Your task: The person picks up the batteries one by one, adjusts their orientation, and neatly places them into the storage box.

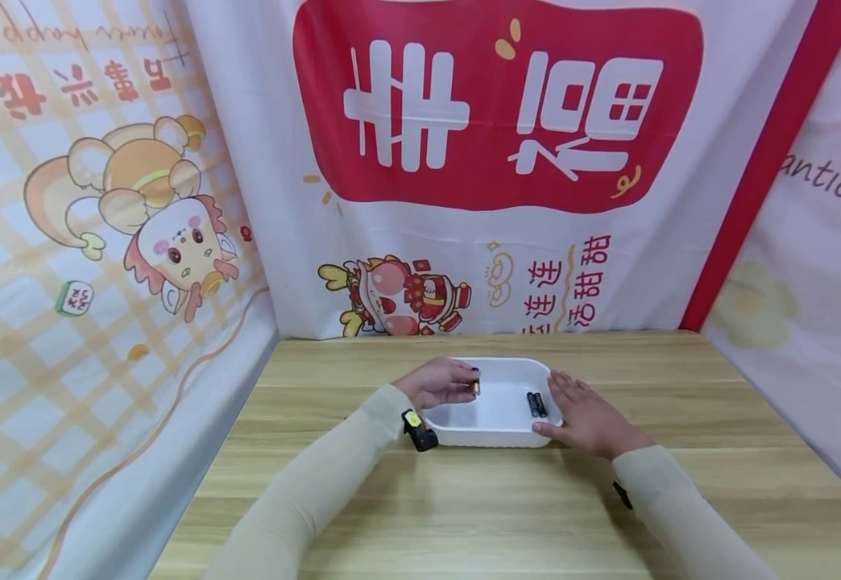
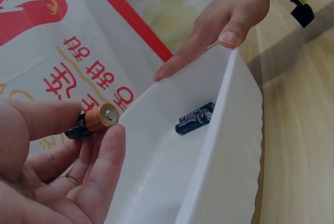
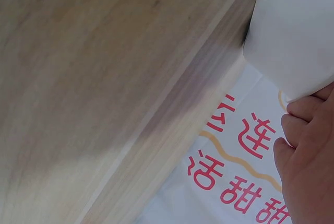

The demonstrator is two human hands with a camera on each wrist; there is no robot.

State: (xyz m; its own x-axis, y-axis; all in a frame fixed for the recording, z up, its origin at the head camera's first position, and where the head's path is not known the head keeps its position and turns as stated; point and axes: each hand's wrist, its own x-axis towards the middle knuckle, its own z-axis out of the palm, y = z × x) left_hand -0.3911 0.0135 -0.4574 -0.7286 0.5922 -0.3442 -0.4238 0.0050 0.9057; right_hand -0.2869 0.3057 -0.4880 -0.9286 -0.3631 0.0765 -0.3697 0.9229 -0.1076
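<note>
My left hand [image 1: 441, 383] pinches a battery [image 2: 94, 121] between thumb and fingers, over the left part of a white plastic tub [image 1: 493, 437]. The battery has a black body and a copper-coloured end, which points toward the wrist camera. Two dark batteries [image 1: 537, 404] lie side by side on the tub's floor near its right end. On that right end rests my right hand [image 1: 589, 416], fingers stretched along the rim and thumb on the near corner. In the right wrist view, the fingers [image 3: 307, 110] touch the tub's white wall [image 3: 292, 36].
The tub stands on a wood-grain table [image 1: 478, 515], toward its back edge. Behind it hangs a white cloth with a red printed panel [image 1: 493, 105]. A checked cartoon cloth [image 1: 101, 242] hangs on the left, and another printed cloth [image 1: 819, 266] on the right.
</note>
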